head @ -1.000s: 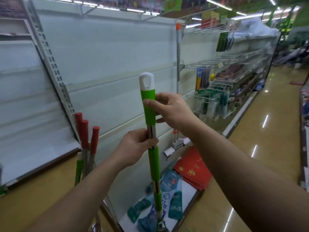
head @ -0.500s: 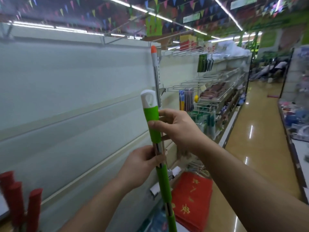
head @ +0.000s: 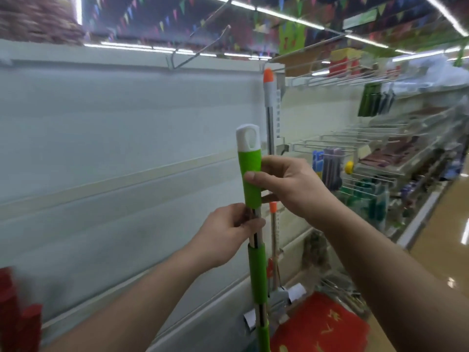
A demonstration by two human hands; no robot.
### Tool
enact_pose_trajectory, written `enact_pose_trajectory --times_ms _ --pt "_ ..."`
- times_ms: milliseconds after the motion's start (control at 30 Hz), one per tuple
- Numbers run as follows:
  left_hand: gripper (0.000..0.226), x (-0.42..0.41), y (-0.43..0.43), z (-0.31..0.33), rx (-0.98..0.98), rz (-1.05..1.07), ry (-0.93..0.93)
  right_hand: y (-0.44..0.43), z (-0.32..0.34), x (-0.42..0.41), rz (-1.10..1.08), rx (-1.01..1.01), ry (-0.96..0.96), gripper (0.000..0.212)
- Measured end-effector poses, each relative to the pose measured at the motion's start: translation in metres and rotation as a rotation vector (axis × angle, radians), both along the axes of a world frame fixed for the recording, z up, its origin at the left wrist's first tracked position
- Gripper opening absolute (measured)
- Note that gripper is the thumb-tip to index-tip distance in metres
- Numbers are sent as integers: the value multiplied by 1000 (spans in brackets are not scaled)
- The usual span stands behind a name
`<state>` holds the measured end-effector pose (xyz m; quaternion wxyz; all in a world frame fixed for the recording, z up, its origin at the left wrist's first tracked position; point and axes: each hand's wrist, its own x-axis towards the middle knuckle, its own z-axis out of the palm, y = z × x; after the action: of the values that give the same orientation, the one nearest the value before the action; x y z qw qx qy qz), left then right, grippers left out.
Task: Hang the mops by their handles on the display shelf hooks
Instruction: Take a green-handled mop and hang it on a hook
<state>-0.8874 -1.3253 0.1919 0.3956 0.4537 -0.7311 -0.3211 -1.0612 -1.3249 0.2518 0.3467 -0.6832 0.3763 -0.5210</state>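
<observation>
I hold a green mop handle (head: 251, 179) upright in front of the white shelf back panel (head: 114, 138). Its white end cap (head: 248, 137) with a hanging hole points up. My right hand (head: 286, 184) grips the upper green sleeve just below the cap. My left hand (head: 228, 232) is closed around the metal section lower down. Two metal hooks (head: 200, 52) jut out from the top rail of the shelf, well above and left of the cap. The mop head is out of view below.
Another mop with a grey handle and orange tip (head: 268, 97) stands against the shelf upright behind my hands. Red handle ends (head: 17, 311) show at the lower left. Red mats (head: 319, 329) lie at the shelf base. Wire racks (head: 375, 148) with goods run along the aisle at right.
My view has tilted upward, bringing the top rail and its hooks into sight. The handle has risen slightly with both hands keeping the same grip.
</observation>
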Motion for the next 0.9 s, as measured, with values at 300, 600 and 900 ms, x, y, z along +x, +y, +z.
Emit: enact_pose_trajectory --times_ms 300,600,900 --pt "52 -37 -34 40 -96 343 -128 -92 29 -28 305 -39 24 19" --pt "27 -42 -50 85 -175 615 -240 -138 73 -11 502 -99 43 14" --pt "20 -46 -49 118 -231 668 -161 -143 110 -10 517 -220 41 19"
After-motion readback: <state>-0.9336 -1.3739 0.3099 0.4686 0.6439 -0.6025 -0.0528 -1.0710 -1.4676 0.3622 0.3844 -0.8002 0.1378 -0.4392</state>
